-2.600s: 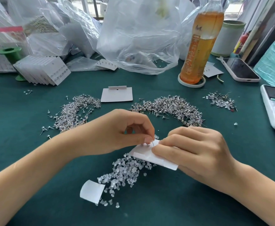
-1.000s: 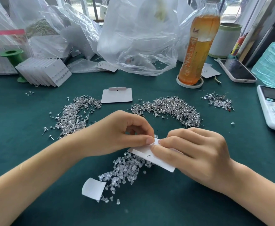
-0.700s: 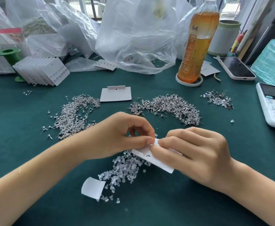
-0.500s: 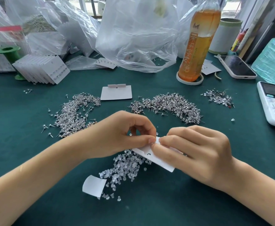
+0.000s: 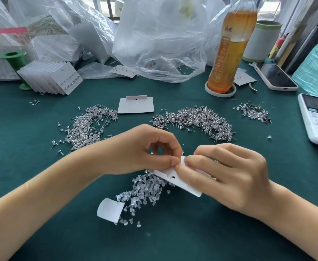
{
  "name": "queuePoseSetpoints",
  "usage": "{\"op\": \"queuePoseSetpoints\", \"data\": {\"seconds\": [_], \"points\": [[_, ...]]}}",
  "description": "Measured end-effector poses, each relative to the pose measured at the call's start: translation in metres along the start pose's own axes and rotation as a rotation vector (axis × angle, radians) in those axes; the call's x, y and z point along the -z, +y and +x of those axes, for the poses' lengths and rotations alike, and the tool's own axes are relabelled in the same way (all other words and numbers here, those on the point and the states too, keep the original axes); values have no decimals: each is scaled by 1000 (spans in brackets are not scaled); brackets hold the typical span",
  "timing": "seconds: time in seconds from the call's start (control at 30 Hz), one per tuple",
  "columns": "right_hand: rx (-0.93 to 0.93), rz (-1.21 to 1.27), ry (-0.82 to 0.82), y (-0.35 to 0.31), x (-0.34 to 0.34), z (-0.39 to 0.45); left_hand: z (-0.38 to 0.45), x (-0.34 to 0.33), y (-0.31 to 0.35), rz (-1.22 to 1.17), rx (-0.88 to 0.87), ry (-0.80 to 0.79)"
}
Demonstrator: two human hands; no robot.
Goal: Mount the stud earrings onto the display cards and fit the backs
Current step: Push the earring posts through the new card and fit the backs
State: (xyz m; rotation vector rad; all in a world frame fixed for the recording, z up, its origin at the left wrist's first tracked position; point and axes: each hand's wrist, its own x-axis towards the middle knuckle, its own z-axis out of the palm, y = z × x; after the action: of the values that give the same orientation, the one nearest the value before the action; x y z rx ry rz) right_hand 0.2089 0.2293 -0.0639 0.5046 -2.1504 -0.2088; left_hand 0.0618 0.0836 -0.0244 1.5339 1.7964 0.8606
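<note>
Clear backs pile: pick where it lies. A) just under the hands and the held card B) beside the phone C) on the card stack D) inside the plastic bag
A: the clear backs lie on the green cloth right below the card that both hands pinch, left hand and right hand.

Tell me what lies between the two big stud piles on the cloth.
In the head view, a blank white card lies between the left stud pile and the right stud pile.

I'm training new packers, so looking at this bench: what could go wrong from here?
1. Both hands, left hand and right hand, pinch the display card over the clear backs pile; a slipped grip could lose the piece there.
2. The tea bottle stands near the stud pile; a knock could tip it over.
</note>
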Motion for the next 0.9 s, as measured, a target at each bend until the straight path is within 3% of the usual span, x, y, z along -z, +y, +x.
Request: {"op": "queuePoseSetpoints", "data": {"seconds": [0.07,0.13,0.23,0.3,0.4,0.5,0.9], "points": [[-23,6,2,2,0,0,0,-1,-1,-30,-6,5],[-133,93,24,5,-1,1,3,-2,-4,-130,-5,107],[-443,278,118,13,1,0,11,1,-11,-219,-31,379],[-646,323,179,19,1,-2,15,1,-15,-117,-35,448],[-863,443,244,22,-1,-3,20,-8,-18,241,-57,353],[-938,502,269,22,-4,-4,25,-13,-17,384,-76,249],[-953,486,194,21,-7,-7,35,-10,-11,404,-51,152]]}}
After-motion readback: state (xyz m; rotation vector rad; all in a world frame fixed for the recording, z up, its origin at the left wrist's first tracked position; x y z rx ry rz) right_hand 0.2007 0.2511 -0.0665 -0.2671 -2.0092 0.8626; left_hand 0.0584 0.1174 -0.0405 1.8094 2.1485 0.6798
